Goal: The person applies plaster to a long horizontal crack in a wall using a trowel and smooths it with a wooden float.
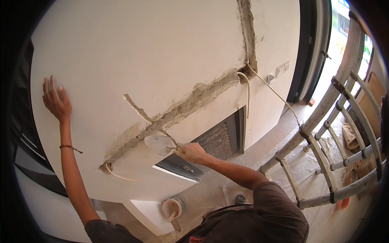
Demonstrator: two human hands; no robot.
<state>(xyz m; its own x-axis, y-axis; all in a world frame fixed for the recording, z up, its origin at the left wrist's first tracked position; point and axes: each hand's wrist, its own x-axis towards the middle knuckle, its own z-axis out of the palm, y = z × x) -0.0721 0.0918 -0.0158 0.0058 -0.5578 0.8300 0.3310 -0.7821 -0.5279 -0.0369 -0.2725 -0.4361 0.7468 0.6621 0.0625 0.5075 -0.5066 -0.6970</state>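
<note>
Flat against the white wall [101, 60] at the left rests my left hand [56, 100], its fingers spread and holding nothing. My right hand [192, 153] is closed round the handle of a trowel [159, 144], whose pale rounded blade lies just below the rough chased groove [178, 111] in the wall. Whether the blade touches the wall I cannot tell. The groove, filled with grey mortar, slopes up to the right and joins an upright channel [248, 32]. A white cable [245, 89] hangs from that corner, and a shorter cable [121, 175] sticks out at the groove's lower left end.
A splattered ladder [324, 162] stands at the right, over plastic sheeting [283, 178]. Below me is a bucket [172, 206] with a tool in it. Wall switches [283, 69] sit near the dark door frame [310, 52]. Low in the wall is a dark recessed panel [219, 143].
</note>
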